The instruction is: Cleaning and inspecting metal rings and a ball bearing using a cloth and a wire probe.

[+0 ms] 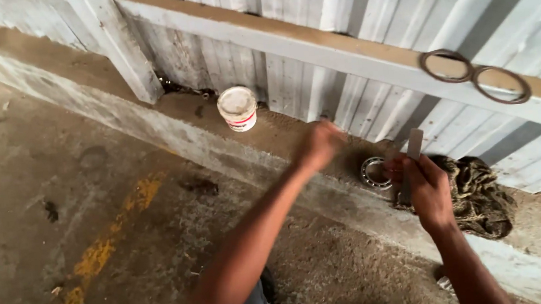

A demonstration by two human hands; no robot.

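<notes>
My right hand grips a flat grey metal strip and holds it upright beside a round steel bearing that rests on the concrete ledge. My left hand hovers blurred over the ledge, just left of the bearing, with its fingers curled; whether it holds anything I cannot make out. A dark, dirty rag lies bunched on the ledge behind my right hand.
A small white plastic tub stands on the ledge to the left. Two thin metal rings lie on the wooden rail of the corrugated metal wall. Below the ledge is a stained concrete floor with a faded yellow line.
</notes>
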